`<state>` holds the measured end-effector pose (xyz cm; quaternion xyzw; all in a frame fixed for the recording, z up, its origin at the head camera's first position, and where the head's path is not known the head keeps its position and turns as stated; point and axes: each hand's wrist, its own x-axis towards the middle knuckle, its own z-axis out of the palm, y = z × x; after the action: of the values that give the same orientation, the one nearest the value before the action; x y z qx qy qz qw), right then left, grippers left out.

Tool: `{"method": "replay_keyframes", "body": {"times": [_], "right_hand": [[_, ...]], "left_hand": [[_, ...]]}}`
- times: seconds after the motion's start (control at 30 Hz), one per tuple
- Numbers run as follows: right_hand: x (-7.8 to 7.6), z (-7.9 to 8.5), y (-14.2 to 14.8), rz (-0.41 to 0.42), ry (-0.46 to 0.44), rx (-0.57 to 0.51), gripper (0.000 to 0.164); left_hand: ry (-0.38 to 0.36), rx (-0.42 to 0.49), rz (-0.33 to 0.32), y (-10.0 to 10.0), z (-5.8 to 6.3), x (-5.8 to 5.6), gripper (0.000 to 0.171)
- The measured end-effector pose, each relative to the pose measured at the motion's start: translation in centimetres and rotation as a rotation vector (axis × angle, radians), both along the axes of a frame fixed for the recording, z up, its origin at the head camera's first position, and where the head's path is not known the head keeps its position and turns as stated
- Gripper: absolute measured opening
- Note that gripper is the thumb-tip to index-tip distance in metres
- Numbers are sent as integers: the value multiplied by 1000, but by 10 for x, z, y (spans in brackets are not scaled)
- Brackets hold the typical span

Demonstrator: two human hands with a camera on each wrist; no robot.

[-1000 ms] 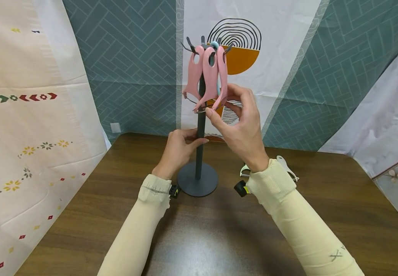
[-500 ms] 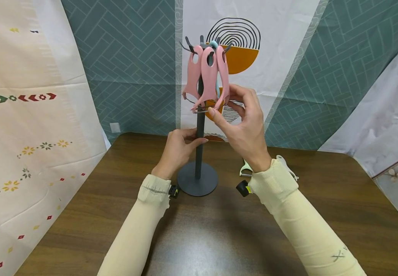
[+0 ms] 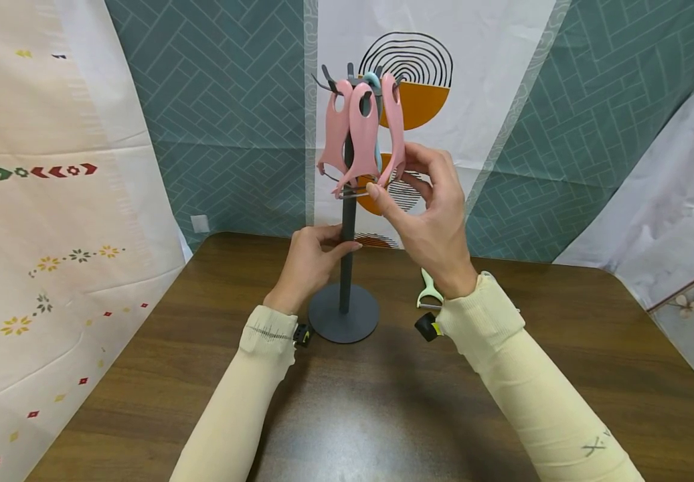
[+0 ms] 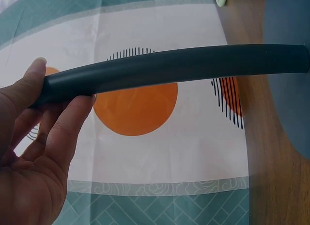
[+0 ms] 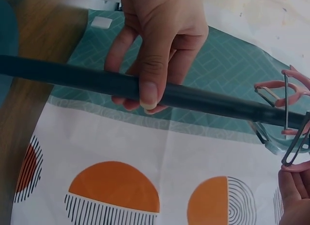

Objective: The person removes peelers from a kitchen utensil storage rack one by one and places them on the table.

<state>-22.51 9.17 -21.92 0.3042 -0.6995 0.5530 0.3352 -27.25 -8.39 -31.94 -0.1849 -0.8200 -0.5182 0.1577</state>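
Note:
A dark grey stand [image 3: 346,274] with curved hooks on top rises from a round base. My left hand [image 3: 307,264] grips its pole about halfway up; in the left wrist view thumb and fingers wrap the pole [image 4: 169,65]. Two pink peelers, the left peeler [image 3: 336,134] and the middle peeler [image 3: 363,130], hang blade down on the hooks. A light blue peeler [image 3: 373,78] hangs behind them. My right hand [image 3: 437,214] pinches the lower end of a third pink peeler [image 3: 394,124], whose handle hole overlaps a hook and which leans outward to the right.
On the brown table [image 3: 334,415], a pale green peeler [image 3: 429,292] lies to the right of the stand's base. My right sleeve [image 3: 491,321] covers nearly all of a white peeler beyond it. A patterned cloth [image 3: 238,134] hangs behind the table.
My right hand has moved slightly right with the third pink peeler, whose top has risen and drawn apart from the middle one. My left hand stays on the pole.

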Motion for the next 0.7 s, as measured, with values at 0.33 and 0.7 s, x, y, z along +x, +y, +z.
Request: {"method": "replay_keyframes", "body": {"times": [0.33,0.7], "right_hand": [[1,4,4,4,5,-3,51],[4,7,9,6,2,-13,51]], "left_hand": [[-2,5,0,0,-1,1,31],[2,17,-4,0,-1,1,30]]}}
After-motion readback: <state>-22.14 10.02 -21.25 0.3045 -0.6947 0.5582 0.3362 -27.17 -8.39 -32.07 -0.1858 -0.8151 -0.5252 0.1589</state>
